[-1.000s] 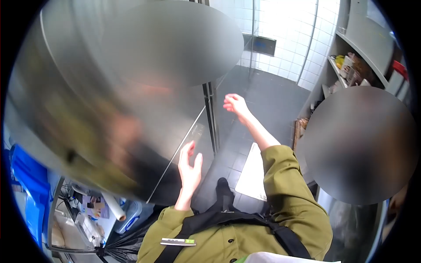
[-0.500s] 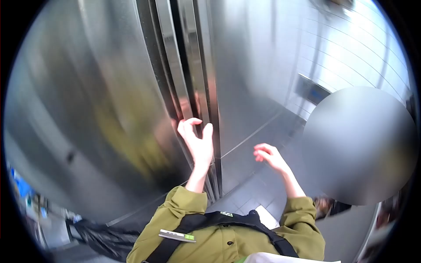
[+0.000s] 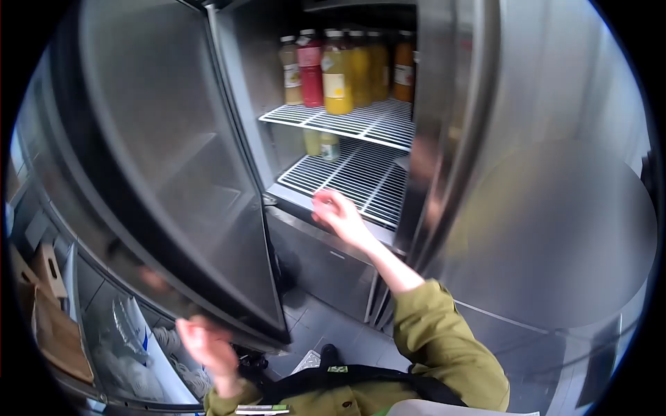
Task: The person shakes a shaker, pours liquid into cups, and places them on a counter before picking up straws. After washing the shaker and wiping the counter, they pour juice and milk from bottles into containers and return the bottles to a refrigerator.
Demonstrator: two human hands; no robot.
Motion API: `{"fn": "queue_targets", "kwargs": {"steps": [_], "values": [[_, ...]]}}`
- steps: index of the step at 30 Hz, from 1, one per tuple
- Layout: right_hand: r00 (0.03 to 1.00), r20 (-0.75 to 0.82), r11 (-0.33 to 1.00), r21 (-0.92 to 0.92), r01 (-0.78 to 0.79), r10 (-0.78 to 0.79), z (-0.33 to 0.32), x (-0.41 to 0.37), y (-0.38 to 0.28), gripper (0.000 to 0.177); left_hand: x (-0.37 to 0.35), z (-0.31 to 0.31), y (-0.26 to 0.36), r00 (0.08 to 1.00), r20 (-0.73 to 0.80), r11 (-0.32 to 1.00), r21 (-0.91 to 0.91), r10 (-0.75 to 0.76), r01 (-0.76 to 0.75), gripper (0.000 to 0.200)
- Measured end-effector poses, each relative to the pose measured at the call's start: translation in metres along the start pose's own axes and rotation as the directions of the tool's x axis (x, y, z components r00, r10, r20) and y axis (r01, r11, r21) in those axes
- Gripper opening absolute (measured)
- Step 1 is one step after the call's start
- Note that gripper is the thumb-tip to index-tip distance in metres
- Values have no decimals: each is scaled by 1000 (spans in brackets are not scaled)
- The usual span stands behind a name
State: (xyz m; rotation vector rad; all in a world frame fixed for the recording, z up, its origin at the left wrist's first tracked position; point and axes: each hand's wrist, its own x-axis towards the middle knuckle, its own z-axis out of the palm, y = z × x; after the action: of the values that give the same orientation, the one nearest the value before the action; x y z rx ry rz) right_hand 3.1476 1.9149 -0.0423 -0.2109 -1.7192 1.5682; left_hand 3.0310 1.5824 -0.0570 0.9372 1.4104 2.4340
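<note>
A steel refrigerator door (image 3: 166, 145) stands swung out to the left. My left hand (image 3: 210, 347) is beside its lower outer edge, blurred, fingers raised and apart with nothing visible in them. In front of the lower wire shelf (image 3: 378, 182), my right hand (image 3: 338, 216) reaches forward with loosely curled fingers, no object showing in it. Bottles stand on the upper wire shelf (image 3: 378, 125): a yellow one (image 3: 338, 76), a pink-red one (image 3: 311, 69), a pale one (image 3: 291, 73), an orange one (image 3: 403, 73) and others behind. A small labelled bottle (image 3: 329, 148) is on the lower shelf.
A second steel door (image 3: 520, 90) is to the right. Below the opening is a steel lower front panel (image 3: 326, 260). At lower left are a brown cardboard box (image 3: 59, 333) and a white bin (image 3: 156, 353) near plastic wrap (image 3: 128, 333). Grey tiles (image 3: 378, 347) cover the floor.
The left door has gone from closed to wide open, showing the shelves and bottles. My left hand has moved from the door handles to the lower left; my right hand has moved forward and left.
</note>
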Motion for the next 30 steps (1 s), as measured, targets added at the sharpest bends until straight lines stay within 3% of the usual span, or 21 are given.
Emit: {"fn": "queue_targets", "kwargs": {"steps": [2,3,4,5,6,8,9,10,12,13,14,15,16,18,20,23,24,26,27,28,30], "values": [[982,14,878,-446,177,-191,23,85,7,45,13,-43,10,966,-179,982,0,185,-188,31],[957,4,802,-544,246,-292,31,131,7,49,23,-49,16,936,-225,962,97,269,-254,39],[946,4,724,-643,250,-323,32,181,11,56,35,-58,18,899,-261,931,196,352,-308,49],[972,-16,724,-670,162,-232,34,222,0,62,46,-80,10,818,-348,869,371,458,-328,59],[890,-51,622,-733,274,-453,29,273,14,64,60,-95,2,755,-317,741,593,574,-315,58],[875,-83,487,-854,184,-477,14,358,3,65,79,-129,-18,640,-288,488,858,712,-157,62],[859,-154,456,-884,101,-489,14,389,-12,55,83,-149,-26,600,-363,524,845,713,-111,74],[780,-175,390,-916,95,-600,4,426,-15,53,88,-148,-28,573,-441,645,733,691,-213,69],[724,-206,340,-939,42,-658,-15,494,-31,50,90,-153,-30,496,-524,661,735,693,-147,66],[722,-218,314,-950,-1,-657,-22,519,-41,51,85,-172,-33,499,-573,727,660,650,-190,64],[701,-157,206,-978,-15,-695,-29,538,-46,58,77,-198,-40,500,-619,783,577,605,-233,63],[708,-332,417,-907,-58,-624,-34,561,-49,64,80,-194,-39,478,-659,807,546,580,-226,63],[714,-407,498,-862,-94,-570,-35,574,-49,75,85,-187,-37,460,-688,821,534,561,-202,63],[638,-559,467,-820,-331,-530,-37,602,-42,86,91,-179,-37,431,-732,844,508,528,-171,63],[632,-571,507,-805,-307,-524,-44,611,-34,79,94,-173,-39,413,-756,858,488,508,-161,63],[522,-582,499,-811,-307,-624,-29,599,-23,67,91,-165,-43,406,-775,873,458,485,-169,62],[483,-501,403,-865,-298,-719,-19,587,-21,58,90,-164,-44,413,-777,879,440,475,-182,62],[472,-364,364,-926,-96,-803,6,555,-21,55,88,-160,-46,436,-779,893,395,450,-216,62],[515,-306,371,-929,24,-800,17,527,-25,61,86,-158,-46,457,-777,901,358,433,-245,62],[606,-299,384,-923,10,-737,25,499,-29,68,82,-155,-45,476,-773,905,313,418,-287,62],[320,-173,246,-948,202,-931,29,464,-23,75,67,-144,-43,523,-760,905,199,385,-377,62]]}}
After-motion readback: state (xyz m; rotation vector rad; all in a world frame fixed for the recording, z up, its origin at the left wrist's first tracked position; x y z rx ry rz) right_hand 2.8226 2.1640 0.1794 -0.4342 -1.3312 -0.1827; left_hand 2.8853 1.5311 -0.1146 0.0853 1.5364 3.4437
